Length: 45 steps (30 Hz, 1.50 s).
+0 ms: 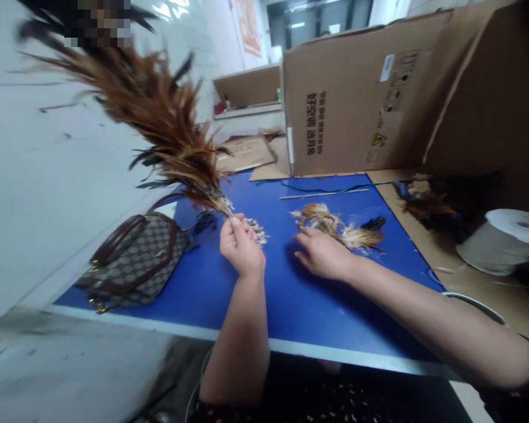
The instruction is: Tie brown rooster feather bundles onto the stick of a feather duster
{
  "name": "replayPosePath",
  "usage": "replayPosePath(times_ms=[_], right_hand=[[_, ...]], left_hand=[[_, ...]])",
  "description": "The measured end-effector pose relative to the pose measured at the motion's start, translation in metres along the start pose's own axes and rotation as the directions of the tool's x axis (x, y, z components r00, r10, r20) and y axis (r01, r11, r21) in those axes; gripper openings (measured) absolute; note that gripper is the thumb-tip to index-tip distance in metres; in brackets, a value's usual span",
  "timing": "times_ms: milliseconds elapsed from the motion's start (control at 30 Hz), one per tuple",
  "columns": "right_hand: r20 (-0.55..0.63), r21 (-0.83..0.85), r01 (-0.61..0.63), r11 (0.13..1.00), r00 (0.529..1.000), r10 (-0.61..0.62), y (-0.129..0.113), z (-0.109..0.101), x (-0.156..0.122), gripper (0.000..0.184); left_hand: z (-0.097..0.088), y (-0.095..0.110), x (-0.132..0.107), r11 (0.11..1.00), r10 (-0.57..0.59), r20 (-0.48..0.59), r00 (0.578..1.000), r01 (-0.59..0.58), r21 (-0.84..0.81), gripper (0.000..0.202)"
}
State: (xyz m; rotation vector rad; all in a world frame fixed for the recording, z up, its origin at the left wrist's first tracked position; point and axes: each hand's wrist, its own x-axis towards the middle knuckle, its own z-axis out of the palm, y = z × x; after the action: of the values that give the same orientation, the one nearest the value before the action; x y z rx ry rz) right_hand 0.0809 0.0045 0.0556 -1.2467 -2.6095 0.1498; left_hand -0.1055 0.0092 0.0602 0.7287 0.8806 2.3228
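Over the blue tabletop point(300, 311), pinches a feather bundle point(163, 123) in left hand point(242, 244); holds right hand point(324, 255), fingers parted, beside loose feathers point(321, 216).

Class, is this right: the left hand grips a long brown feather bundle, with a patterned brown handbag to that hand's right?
Wrong side: in the head view, the patterned handbag lies left of the left hand, which grips the feather bundle.
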Motion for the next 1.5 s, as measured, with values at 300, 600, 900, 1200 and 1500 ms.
replayPosePath(times_ms=[300,600,900,1200,1500], right_hand=[[0.054,0.093,0.133,0.987,0.989,-0.138,-0.046,0.072,0.128,0.097],[0.18,0.03,0.164,0.986,0.97,-0.166,-0.074,0.099,0.205,0.075],[0.187,-0.057,0.144,0.988,0.974,-0.131,-0.036,0.076,0.135,0.034],[0.152,-0.112,0.071,0.991,0.987,-0.053,-0.011,0.042,0.01,0.031],[0.182,0.144,0.125,0.982,0.972,-0.15,0.012,0.001,-0.047,0.069]], left_hand=[[-0.025,0.011,0.038,0.958,0.274,-0.19,0.943,-0.25,0.142,0.031],[-0.027,0.007,0.04,0.941,0.31,-0.214,0.926,-0.266,0.209,0.03],[-0.014,-0.004,0.019,0.965,0.223,-0.062,0.973,-0.211,0.156,0.032],[-0.005,-0.017,0.002,0.998,0.039,0.052,0.998,-0.041,0.041,0.032],[-0.011,-0.021,0.012,0.998,0.024,0.031,0.999,-0.025,0.057,0.036]])
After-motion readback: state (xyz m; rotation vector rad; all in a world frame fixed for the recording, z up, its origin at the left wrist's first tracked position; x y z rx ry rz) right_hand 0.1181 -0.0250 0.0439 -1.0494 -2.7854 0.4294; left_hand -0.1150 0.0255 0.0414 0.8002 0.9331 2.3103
